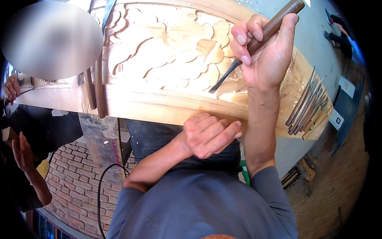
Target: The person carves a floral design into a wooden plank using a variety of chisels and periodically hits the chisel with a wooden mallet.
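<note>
Head view is showing the left hand (211,134) sitting just beside the carved panel's (171,67) front edge, fingers curling loosely; I cannot tell whether they are gripping anything. Farther out, the right hand's (267,51) fingers are wrapping a chisel (256,46), its tip pointing down at the panel. Good work is probably calling for a low angle, light strokes along the curves.
</note>
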A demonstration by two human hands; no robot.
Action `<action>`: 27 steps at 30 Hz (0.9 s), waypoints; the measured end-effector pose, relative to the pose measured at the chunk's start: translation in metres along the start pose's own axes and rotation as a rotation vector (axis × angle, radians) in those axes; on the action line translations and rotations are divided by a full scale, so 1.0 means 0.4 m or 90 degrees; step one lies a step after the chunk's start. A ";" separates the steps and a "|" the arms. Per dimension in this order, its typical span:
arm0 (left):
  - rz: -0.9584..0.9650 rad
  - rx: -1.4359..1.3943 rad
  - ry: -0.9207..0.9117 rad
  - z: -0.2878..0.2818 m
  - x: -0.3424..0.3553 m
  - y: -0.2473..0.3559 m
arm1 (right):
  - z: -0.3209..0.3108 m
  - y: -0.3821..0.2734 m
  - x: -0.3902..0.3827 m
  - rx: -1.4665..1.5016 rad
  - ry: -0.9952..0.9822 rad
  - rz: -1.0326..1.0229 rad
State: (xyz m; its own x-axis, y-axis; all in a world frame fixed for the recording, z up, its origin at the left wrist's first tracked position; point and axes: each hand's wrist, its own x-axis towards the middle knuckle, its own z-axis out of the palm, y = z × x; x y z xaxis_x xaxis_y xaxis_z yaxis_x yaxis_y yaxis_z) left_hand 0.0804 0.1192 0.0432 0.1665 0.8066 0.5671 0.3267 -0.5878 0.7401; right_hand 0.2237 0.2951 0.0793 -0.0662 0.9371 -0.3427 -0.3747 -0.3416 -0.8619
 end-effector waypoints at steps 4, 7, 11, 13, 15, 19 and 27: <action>-0.005 -0.004 -0.004 0.000 -0.001 0.001 | 0.036 0.016 0.012 0.047 0.050 0.036; -0.003 -0.009 0.004 0.001 0.000 -0.001 | 0.048 0.029 0.021 0.080 0.111 0.092; 0.002 -0.005 0.012 0.004 0.003 -0.001 | 0.037 0.050 0.019 0.061 0.085 0.037; 0.009 0.001 0.021 0.008 0.004 0.002 | 0.057 0.048 0.013 0.051 0.070 0.017; 0.030 0.040 0.025 0.012 0.007 0.002 | 0.106 0.029 0.003 -0.075 0.142 0.064; 0.034 0.034 0.030 0.016 0.003 0.002 | 0.070 0.061 0.020 -0.019 0.136 0.031; 0.032 0.001 0.000 0.001 -0.008 0.002 | -0.015 -0.041 0.024 0.156 0.051 0.102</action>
State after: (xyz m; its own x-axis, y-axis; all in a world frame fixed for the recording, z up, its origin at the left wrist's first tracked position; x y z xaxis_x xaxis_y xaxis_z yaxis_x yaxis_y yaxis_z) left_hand 0.0805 0.1161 0.0420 0.1822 0.7764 0.6034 0.3195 -0.6271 0.7104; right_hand 0.2348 0.3093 0.0881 -0.0734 0.8611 -0.5032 -0.5778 -0.4479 -0.6823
